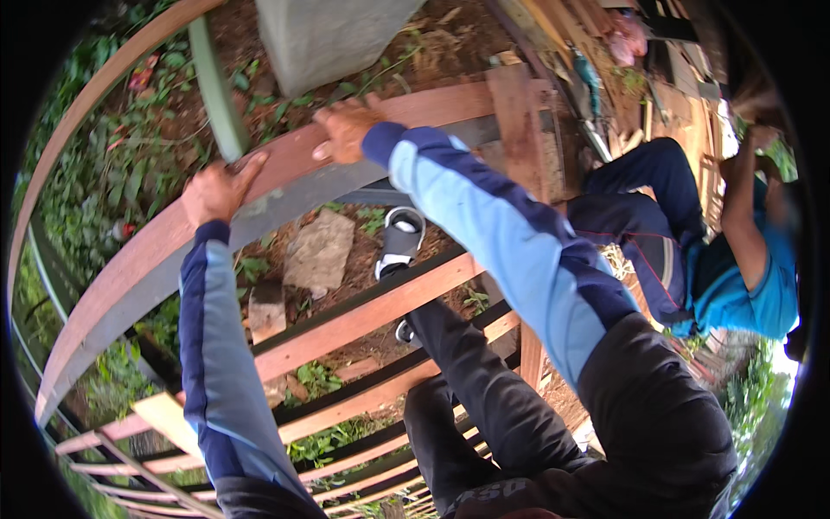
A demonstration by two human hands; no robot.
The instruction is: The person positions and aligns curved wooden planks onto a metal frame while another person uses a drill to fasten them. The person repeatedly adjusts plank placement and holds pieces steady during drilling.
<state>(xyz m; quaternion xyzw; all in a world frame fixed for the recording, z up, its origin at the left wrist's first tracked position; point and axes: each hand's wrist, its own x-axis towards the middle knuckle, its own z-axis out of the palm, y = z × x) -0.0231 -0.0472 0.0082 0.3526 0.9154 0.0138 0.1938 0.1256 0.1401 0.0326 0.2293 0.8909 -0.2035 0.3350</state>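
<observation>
A long reddish-brown wooden plank (pixel 294 156) runs across in front of me, lying along a grey beam (pixel 316 192). My left hand (pixel 213 192) is closed over the plank, its thumb stretched along the top and its fingers hidden at the far edge. Further right, my right hand (pixel 346 130) grips the same plank, with fingertips over its far side. Just beyond my left hand, a green bar (pixel 216 91) meets the plank. Near the plank's right end, a broad brown board (pixel 517 130) crosses it.
Several parallel wooden slats (pixel 363 322) lie between me and the plank, my foot (pixel 400 240) showing beyond them. A flat stone (pixel 318 253) lies on the ground. A large grey block (pixel 328 39) stands beyond. At right, a person in a teal shirt (pixel 743 294) sits near scattered wood.
</observation>
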